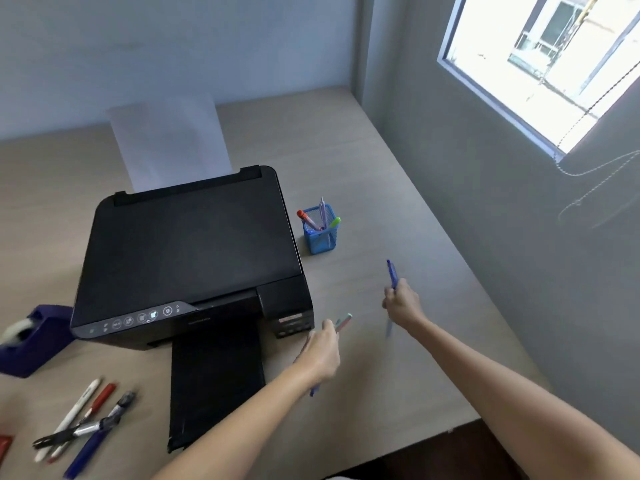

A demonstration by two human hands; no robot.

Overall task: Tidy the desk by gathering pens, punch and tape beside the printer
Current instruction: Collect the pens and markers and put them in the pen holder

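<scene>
Blue mesh pen holder (320, 233), just right of the black printer (194, 251), already stocked with several pens. A blue pen (392, 274) is gripped in the right hand (401, 304), a pink-and-teal pen (343, 322) in the left hand (322, 351). Outstanding: loose pens (79, 427) and purple tape dispenser (33, 339), left of the printer; punch not identified.

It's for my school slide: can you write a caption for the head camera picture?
Tidying up: each hand, left hand and right hand, carries pens toward the blue pen cup beside the printer.
</scene>
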